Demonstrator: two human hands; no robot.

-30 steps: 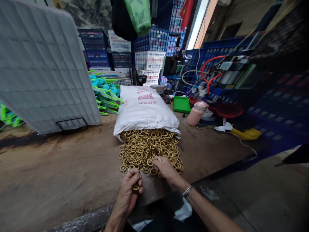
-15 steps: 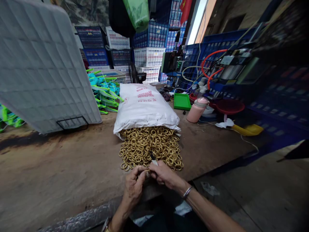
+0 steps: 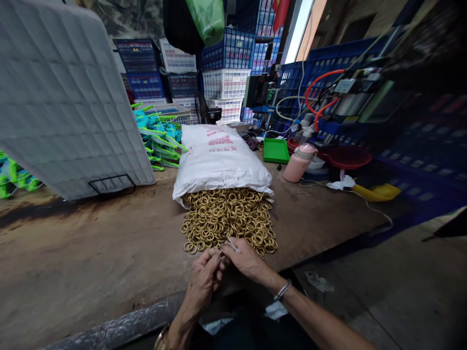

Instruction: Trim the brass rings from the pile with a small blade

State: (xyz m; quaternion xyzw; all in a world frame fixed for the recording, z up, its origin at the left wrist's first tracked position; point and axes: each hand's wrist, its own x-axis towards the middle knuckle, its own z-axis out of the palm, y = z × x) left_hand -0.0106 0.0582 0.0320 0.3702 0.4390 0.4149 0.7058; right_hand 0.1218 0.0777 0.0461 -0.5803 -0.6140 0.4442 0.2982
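A heap of brass-coloured rings (image 3: pixel 228 218) spills from the open mouth of a white sack (image 3: pixel 219 158) lying on the brown worktable (image 3: pixel 91 257). My left hand (image 3: pixel 205 277) is closed in a pinch at the near edge of the heap, fingertips meeting my right hand; what it holds is hidden. My right hand (image 3: pixel 245 258) is closed round a thin dark pen-like tool (image 3: pixel 231 244) that points up-left over the rings. A bracelet sits on my right wrist.
A grey quilted panel (image 3: pixel 65 97) leans at the left, with green and blue plastic hangers (image 3: pixel 160 138) behind it. A green tray (image 3: pixel 275 150), pink flask (image 3: pixel 298 163), red bowl (image 3: pixel 348 158) and yellow scoop (image 3: pixel 375 193) stand to the right. Stacked crates (image 3: pixel 222 73) fill the back.
My left hand has come up from the table edge to meet my right hand at the heap's near edge. The tool in my right hand has tilted lower.
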